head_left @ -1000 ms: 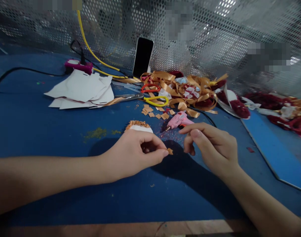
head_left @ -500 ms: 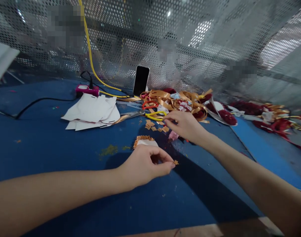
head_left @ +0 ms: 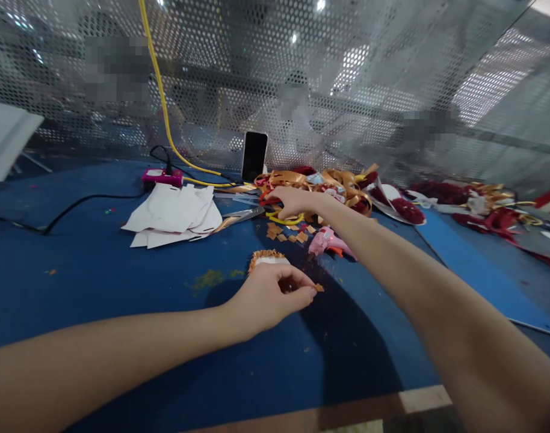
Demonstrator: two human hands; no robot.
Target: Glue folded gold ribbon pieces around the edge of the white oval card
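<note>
My left hand point(head_left: 270, 297) hovers over the blue tabletop, thumb and fingertips pinched on a small gold ribbon piece point(head_left: 319, 287). Partly hidden behind that hand lies a white piece edged with gathered gold ribbon point(head_left: 268, 257). My right hand point(head_left: 290, 201) reaches out above scissors with yellow handles point(head_left: 284, 220), its thumb and fingers apart; contact with them is unclear. Their metal blades point left. Small cut gold squares point(head_left: 279, 233) are scattered just in front of the handles. A pink glue gun point(head_left: 324, 240) lies beneath my right forearm.
White cut sheets point(head_left: 176, 210) lie stacked at left, near a magenta power strip point(head_left: 162, 176) with cables. A phone point(head_left: 254, 155) stands against the perforated metal screen point(head_left: 203, 108). Gold ribbons point(head_left: 342, 177) and dark red pieces point(head_left: 405, 210) pile up at the back right.
My right hand has moved left and away from me, from beside the yellow handles to above them. The glue gun now shows more fully. My left hand keeps its pinch on the ribbon piece.
</note>
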